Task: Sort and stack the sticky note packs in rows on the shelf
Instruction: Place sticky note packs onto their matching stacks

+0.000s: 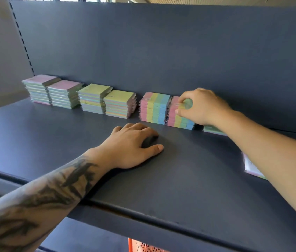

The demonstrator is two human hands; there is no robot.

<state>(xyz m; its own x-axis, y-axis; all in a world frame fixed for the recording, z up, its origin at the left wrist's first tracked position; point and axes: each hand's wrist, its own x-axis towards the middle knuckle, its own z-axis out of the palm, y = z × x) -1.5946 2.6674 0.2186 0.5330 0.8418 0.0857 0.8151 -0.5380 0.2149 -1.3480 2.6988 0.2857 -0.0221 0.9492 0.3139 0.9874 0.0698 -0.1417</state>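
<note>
Right hand point(202, 106) grips the top pack point(184, 104) of the sixth stack.
Left hand point(134, 146) rests loose on the shelf point(52, 135); loose packs point(213, 130) lie behind the right forearm.

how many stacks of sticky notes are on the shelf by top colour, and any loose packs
Pink-topped stacks: 2
Yellow-green-topped stacks: 2
Striped multicolour stacks: 2, the right hand is on top of the second
Loose packs partly hidden by the right arm: 2
Total: 6 stacks and 2 loose packs on the shelf
</note>
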